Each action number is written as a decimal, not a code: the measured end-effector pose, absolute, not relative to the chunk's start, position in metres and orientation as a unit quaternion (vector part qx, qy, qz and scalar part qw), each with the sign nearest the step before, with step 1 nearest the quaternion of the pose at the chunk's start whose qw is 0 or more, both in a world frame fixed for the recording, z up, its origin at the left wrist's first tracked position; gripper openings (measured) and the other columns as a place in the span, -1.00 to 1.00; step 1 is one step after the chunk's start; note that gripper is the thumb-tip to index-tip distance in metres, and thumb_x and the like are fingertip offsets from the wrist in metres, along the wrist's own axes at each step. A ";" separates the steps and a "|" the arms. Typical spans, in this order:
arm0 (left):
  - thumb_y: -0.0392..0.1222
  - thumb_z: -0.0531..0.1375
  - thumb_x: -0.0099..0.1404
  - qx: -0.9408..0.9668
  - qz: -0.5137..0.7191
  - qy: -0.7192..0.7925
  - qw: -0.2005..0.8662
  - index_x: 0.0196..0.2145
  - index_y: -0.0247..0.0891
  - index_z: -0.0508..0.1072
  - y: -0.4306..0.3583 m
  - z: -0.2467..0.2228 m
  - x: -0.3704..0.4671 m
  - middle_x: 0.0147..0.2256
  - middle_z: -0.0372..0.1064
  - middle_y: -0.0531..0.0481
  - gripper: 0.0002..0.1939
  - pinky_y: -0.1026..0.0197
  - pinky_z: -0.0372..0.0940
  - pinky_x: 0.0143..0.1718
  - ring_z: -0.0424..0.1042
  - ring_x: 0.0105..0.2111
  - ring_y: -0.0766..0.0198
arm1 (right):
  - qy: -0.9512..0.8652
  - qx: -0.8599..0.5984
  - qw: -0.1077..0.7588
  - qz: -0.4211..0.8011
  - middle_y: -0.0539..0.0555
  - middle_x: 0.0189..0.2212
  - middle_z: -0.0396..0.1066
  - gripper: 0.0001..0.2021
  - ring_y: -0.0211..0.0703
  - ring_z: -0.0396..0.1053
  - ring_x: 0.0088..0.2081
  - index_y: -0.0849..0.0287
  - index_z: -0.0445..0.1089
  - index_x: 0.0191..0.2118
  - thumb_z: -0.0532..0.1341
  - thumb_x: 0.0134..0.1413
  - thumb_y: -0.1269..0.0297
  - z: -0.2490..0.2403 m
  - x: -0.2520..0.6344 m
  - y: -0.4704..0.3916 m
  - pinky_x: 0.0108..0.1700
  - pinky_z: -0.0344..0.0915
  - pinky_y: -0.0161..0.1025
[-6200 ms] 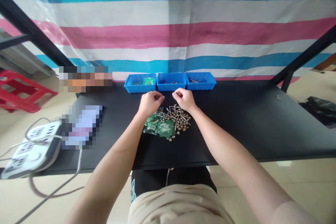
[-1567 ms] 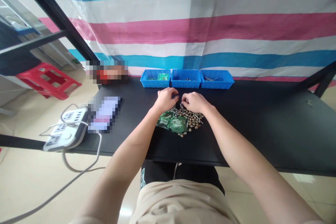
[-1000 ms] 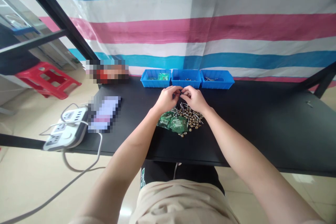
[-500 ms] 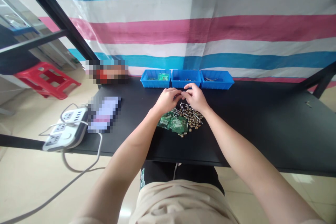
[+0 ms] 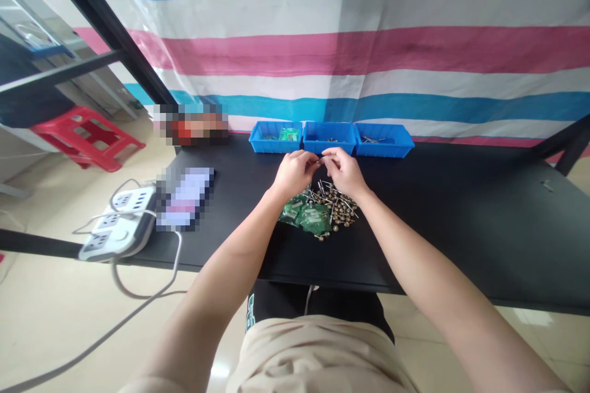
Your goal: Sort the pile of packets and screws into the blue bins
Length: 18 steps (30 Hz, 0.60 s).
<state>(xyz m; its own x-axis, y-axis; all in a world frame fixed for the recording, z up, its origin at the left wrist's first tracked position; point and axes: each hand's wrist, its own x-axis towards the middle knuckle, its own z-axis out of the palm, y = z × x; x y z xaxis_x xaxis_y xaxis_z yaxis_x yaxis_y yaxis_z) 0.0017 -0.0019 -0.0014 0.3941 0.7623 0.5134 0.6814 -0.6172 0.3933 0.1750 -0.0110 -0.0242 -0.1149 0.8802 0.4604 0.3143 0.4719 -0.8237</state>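
Note:
My left hand (image 5: 295,172) and my right hand (image 5: 343,172) meet above the far side of a pile on the black table. Both are closed in a pinch, fingertips nearly touching around something small and dark that I cannot make out. Just below them lies a heap of small metal pieces (image 5: 343,209), brass-coloured round heads on thin silvery shanks. Against its left side rest several green plastic packets (image 5: 314,218) with pale contents. Behind my hands stand a left blue bin (image 5: 275,146), a middle blue bin (image 5: 329,131) and a right blue bin (image 5: 389,148), side by side.
The left bin holds a green packet (image 5: 289,134); thin metal pieces (image 5: 372,139) lie in the right one. Over at the left are a blurred-out phone (image 5: 187,196) and a white power strip (image 5: 122,221) with cables. A striped sheet (image 5: 415,49) hangs behind the black table (image 5: 461,215).
My right fingertips have shifted slightly up and right, showing a small dark piece between the hands. The whole view has moved a little; the heap and bins look unchanged.

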 end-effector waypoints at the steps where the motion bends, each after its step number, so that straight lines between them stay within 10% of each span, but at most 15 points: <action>1: -0.23 0.21 0.33 0.827 0.346 0.439 0.060 -0.25 -0.27 0.54 -0.002 -0.002 0.001 -0.30 0.54 -0.08 -0.89 0.12 0.35 -0.19 0.50 -0.31 0.17 | -0.694 -0.431 0.508 0.274 0.18 -0.20 0.57 -0.67 -0.11 0.49 -0.32 0.18 0.40 -0.05 0.14 0.20 0.08 -0.023 0.175 -0.012 -0.25 0.40 -0.16; 18: -0.26 0.18 0.31 0.799 0.367 0.471 0.068 -0.19 -0.30 0.57 -0.001 0.000 0.001 -0.28 0.55 -0.13 -0.82 0.11 0.38 -0.14 0.51 -0.24 0.11 | -0.748 -0.433 0.442 0.239 0.18 0.03 0.52 -0.54 -0.16 0.43 -0.40 0.17 0.47 0.12 0.19 0.10 0.19 -0.015 0.175 -0.021 -0.32 0.44 -0.15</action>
